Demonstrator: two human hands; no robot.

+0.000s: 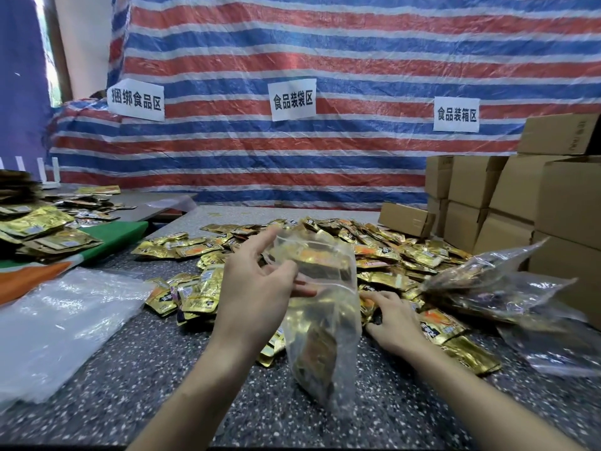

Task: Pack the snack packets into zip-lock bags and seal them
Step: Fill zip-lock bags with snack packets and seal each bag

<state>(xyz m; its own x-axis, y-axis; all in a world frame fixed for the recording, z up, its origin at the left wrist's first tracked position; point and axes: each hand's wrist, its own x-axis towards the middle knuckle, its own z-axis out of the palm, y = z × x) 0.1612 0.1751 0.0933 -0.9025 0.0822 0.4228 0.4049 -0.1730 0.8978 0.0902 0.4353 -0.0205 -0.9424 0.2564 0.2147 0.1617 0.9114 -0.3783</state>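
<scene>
Zip-lock bag [322, 336] hangs in L hand [257, 288] grip; R hand [395, 323] flat on packets [390, 252].

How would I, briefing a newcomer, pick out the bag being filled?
On the speckled table, before the gold packet pile, look at the left hand. It holds a clear bag of packets. The other filled bags lie flat at right.

Makeshift food-packing workshop: striped tarp [325, 43] with paper zone signs [292, 100] behind, stacked cardboard boxes [471, 183] right, gold snack packets [406, 255] heaped on worktop [162, 369].
</scene>
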